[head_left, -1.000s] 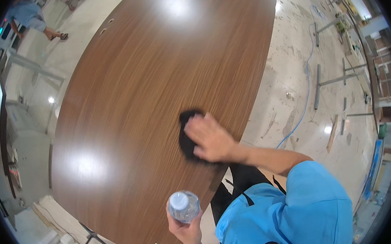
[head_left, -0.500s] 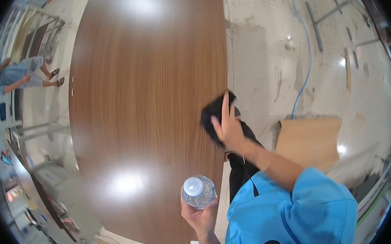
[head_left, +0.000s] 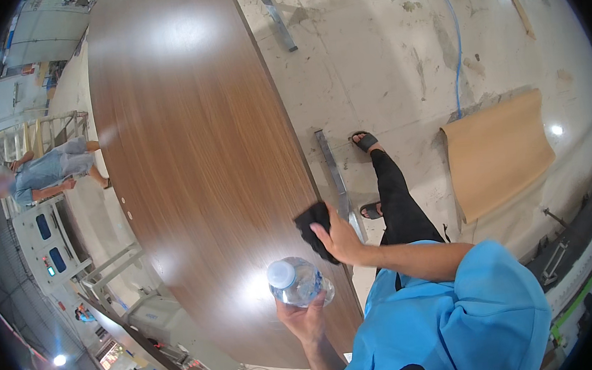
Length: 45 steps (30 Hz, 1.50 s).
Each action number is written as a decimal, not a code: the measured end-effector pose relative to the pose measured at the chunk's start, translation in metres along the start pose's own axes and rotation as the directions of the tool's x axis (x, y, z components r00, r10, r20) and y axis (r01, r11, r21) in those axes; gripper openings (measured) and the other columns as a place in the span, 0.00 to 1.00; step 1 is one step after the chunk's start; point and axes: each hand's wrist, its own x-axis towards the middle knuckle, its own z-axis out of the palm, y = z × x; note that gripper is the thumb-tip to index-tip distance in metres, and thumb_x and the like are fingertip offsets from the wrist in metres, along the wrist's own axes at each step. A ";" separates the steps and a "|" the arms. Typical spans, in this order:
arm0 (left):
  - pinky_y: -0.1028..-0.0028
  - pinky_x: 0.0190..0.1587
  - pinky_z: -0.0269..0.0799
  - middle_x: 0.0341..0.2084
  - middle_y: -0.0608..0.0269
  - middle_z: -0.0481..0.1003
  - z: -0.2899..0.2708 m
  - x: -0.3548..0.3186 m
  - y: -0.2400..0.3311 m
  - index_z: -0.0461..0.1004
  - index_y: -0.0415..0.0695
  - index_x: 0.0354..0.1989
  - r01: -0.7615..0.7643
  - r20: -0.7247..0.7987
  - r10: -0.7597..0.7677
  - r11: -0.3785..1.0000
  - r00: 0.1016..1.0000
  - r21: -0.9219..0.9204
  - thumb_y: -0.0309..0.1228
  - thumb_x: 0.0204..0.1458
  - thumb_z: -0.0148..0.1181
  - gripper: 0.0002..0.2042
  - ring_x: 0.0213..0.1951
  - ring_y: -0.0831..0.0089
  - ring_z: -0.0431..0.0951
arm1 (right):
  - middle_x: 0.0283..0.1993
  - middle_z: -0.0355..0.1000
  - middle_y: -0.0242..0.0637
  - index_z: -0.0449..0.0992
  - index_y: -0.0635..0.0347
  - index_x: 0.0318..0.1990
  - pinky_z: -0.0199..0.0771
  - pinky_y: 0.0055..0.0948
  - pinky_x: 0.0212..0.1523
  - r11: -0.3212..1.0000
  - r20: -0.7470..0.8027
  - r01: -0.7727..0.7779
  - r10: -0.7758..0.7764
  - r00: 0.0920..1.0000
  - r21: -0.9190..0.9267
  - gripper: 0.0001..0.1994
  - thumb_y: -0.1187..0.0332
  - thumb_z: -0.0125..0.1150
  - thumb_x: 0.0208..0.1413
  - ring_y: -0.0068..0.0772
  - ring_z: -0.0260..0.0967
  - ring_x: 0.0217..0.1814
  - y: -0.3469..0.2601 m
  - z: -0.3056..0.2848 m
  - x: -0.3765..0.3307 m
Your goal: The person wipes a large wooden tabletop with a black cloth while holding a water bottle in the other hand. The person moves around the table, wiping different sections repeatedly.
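Co-worker point(head_left: 48, 173) was seen far left. Wood-grain panel point(head_left: 202, 137) was laid across centre-left. Clear bottle point(head_left: 304, 283), lower centre, was gripped by left hand point(head_left: 303, 321). Black cloth point(head_left: 312, 231), mid-frame over panel's right edge, was grasped by right hand point(head_left: 346, 241). Tan sheet point(head_left: 502, 158) was spread on floor point(head_left: 369, 54), right.

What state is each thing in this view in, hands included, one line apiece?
Left hand: closed around the bottle
Bottle: capped; fill level unclear
Right hand: gripping the cloth
Black cloth: bunched; contact with the panel unclear
Wood-grain panel: lying flat, glossy
Brown sheet: spread on the floor
Blue line: loose on the floor, gently curved
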 end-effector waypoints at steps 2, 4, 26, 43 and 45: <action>0.68 0.56 0.73 0.50 0.58 0.76 0.004 0.001 0.001 0.68 0.35 0.60 0.003 -0.005 -0.003 1.000 1.000 0.017 0.24 0.44 0.77 0.33 0.50 0.70 0.77 | 0.62 0.68 0.66 0.56 0.70 0.69 0.68 0.50 0.63 0.999 -0.013 0.021 -0.021 1.000 0.025 0.36 0.45 0.46 0.69 0.64 0.67 0.64 -0.013 -0.008 0.072; 0.69 0.56 0.73 0.50 0.58 0.76 0.009 -0.001 0.001 0.68 0.35 0.60 -0.009 0.005 0.009 1.000 1.000 0.000 0.25 0.44 0.77 0.33 0.50 0.70 0.77 | 0.50 0.74 0.67 0.63 0.75 0.61 0.72 0.55 0.53 0.994 -0.075 0.030 -0.038 0.996 -0.104 0.35 0.43 0.42 0.69 0.69 0.73 0.52 -0.047 -0.022 0.188; 0.68 0.56 0.74 0.49 0.58 0.76 0.063 0.064 0.030 0.69 0.35 0.59 -0.026 -0.082 0.022 0.999 0.996 -0.048 0.26 0.45 0.78 0.32 0.50 0.70 0.78 | 0.55 0.71 0.73 0.66 0.81 0.58 0.71 0.55 0.57 0.948 -0.004 0.039 -0.042 0.999 -0.317 0.36 0.45 0.38 0.71 0.71 0.71 0.56 -0.173 -0.079 0.442; 0.67 0.57 0.73 0.49 0.61 0.75 0.068 0.113 0.056 0.67 0.38 0.62 -0.173 -0.201 0.147 0.978 0.969 -0.118 0.24 0.45 0.76 0.34 0.51 0.70 0.77 | 0.56 0.74 0.56 0.65 0.70 0.62 0.70 0.44 0.62 0.993 0.103 -0.115 0.116 0.988 -0.013 0.39 0.50 0.73 0.52 0.53 0.72 0.62 -0.068 -0.043 0.181; 0.67 0.57 0.73 0.49 0.61 0.75 0.068 0.123 0.058 0.68 0.38 0.61 -0.184 -0.222 0.155 0.976 0.963 -0.114 0.24 0.45 0.76 0.33 0.51 0.70 0.77 | 0.50 0.79 0.48 0.74 0.67 0.56 0.74 0.40 0.55 0.993 0.080 -0.026 0.017 0.997 0.112 0.30 0.53 0.72 0.53 0.44 0.77 0.54 -0.080 -0.048 0.232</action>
